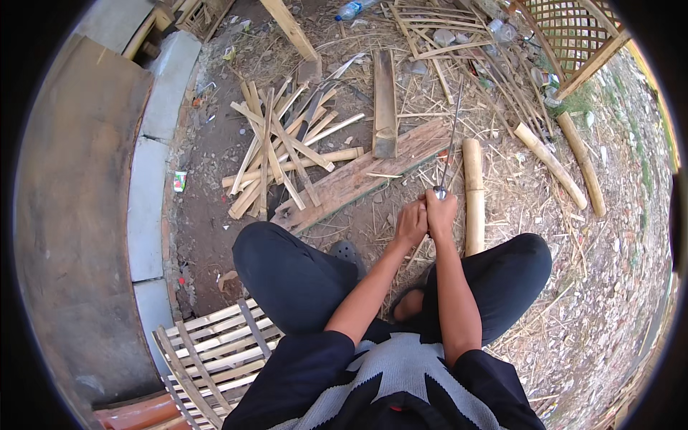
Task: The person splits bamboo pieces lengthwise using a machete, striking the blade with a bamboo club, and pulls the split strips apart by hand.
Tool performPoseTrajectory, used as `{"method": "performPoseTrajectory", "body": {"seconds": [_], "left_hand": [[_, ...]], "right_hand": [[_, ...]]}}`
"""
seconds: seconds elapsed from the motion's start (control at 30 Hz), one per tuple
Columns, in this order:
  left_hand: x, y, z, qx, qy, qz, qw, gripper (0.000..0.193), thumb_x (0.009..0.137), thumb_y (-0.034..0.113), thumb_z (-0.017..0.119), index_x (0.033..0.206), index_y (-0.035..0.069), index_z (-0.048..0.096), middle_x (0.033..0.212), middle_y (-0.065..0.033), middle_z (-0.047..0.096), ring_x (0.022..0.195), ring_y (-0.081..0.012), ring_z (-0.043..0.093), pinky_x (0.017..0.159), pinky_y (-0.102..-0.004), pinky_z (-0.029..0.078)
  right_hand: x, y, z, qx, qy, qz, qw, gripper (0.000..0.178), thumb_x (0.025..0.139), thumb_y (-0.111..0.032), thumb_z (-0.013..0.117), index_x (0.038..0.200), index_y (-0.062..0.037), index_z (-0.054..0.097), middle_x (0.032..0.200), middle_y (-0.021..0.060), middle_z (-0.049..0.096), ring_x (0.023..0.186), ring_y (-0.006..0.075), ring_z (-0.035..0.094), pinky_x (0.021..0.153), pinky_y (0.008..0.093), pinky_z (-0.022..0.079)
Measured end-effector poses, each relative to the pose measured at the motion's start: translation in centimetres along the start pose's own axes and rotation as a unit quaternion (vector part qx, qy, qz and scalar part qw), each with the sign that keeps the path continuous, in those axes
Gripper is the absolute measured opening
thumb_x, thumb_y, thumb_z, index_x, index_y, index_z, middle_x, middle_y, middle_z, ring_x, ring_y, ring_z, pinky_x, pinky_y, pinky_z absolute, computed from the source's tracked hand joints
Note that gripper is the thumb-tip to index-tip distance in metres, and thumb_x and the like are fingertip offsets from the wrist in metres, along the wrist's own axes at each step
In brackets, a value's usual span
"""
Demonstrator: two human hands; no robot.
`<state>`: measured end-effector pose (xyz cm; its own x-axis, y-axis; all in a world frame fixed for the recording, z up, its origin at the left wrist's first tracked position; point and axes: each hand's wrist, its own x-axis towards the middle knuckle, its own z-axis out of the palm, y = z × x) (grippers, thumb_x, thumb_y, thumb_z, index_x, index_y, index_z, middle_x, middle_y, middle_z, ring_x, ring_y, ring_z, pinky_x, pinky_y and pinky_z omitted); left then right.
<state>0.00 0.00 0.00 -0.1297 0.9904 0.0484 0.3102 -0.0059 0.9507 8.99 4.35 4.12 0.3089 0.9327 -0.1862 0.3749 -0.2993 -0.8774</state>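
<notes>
My right hand is closed round the handle of a long-bladed knife, with a shiny metal collar where the blade starts. The thin blade appears nearly edge-on and points away from me, slightly to the right. Pressed against the right hand, my left hand is also closed at the handle; most of the handle is hidden by the fingers. Just right of the hands lies a thick bamboo pole. A worn wooden plank lies beyond them on the left, with a split bamboo piece resting across it.
Split bamboo strips are heaped at left. Two bamboo poles lie at right. A slatted bamboo seat is at lower left, beside a concrete edge. A woven bamboo frame and plastic bottle are at the far side.
</notes>
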Motion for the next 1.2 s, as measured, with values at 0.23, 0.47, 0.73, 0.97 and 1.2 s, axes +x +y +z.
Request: {"method": "performPoseTrajectory", "body": {"seconds": [0.23,0.47,0.73,0.97,1.2], "left_hand": [[17.1,-0.6,5.4,0.206,0.174,0.015,0.963,0.030,0.094,0.030,0.059,0.091,0.001,0.060,0.091,-0.0200,0.058,0.088,-0.0386,0.057,0.079,-0.0503,0.046],[33.6,-11.3,10.4,0.398,0.028,-0.221,0.890,0.068,0.090,0.045,0.063,0.132,-0.007,0.049,0.137,-0.0278,0.047,0.128,-0.0432,0.044,0.108,-0.0467,0.039],[44.6,-21.8,14.2,0.314,0.018,-0.296,0.902,0.068,0.091,0.055,0.053,0.112,-0.008,0.067,0.118,-0.0311,0.064,0.114,-0.0442,0.061,0.099,-0.0504,0.045],[45.8,-19.8,13.9,0.230,0.122,-0.239,0.935,0.045,0.089,0.031,0.062,0.095,-0.012,0.069,0.100,-0.0350,0.066,0.099,-0.0483,0.064,0.088,-0.0502,0.049],[32.0,-17.5,9.0,0.127,0.235,-0.090,0.960,0.033,0.093,0.018,0.055,0.098,-0.014,0.064,0.099,-0.0336,0.063,0.098,-0.0493,0.060,0.088,-0.0502,0.045]], "right_hand": [[9.8,3.1,-3.1,0.212,0.022,0.171,0.962,0.025,0.087,-0.017,0.064,0.073,0.0017,0.057,0.060,0.0092,0.060,0.045,0.0174,0.059,0.039,0.0305,0.047],[18.8,7.0,-4.2,0.246,-0.011,0.233,0.941,0.026,0.088,-0.018,0.067,0.074,0.0011,0.057,0.060,0.0072,0.057,0.043,0.0166,0.056,0.038,0.0311,0.045],[24.8,10.1,-0.4,0.226,-0.048,0.268,0.935,0.031,0.088,-0.022,0.071,0.070,0.0004,0.058,0.059,0.0074,0.058,0.041,0.0160,0.055,0.037,0.0301,0.042],[25.5,9.9,3.6,0.208,-0.072,0.271,0.937,0.031,0.088,-0.023,0.071,0.071,0.0002,0.059,0.059,0.0071,0.058,0.041,0.0157,0.056,0.037,0.0300,0.042],[19.0,4.2,2.3,0.243,-0.066,0.225,0.941,0.028,0.087,-0.022,0.072,0.082,0.0010,0.058,0.061,0.0056,0.056,0.041,0.0153,0.054,0.038,0.0288,0.043]]}}
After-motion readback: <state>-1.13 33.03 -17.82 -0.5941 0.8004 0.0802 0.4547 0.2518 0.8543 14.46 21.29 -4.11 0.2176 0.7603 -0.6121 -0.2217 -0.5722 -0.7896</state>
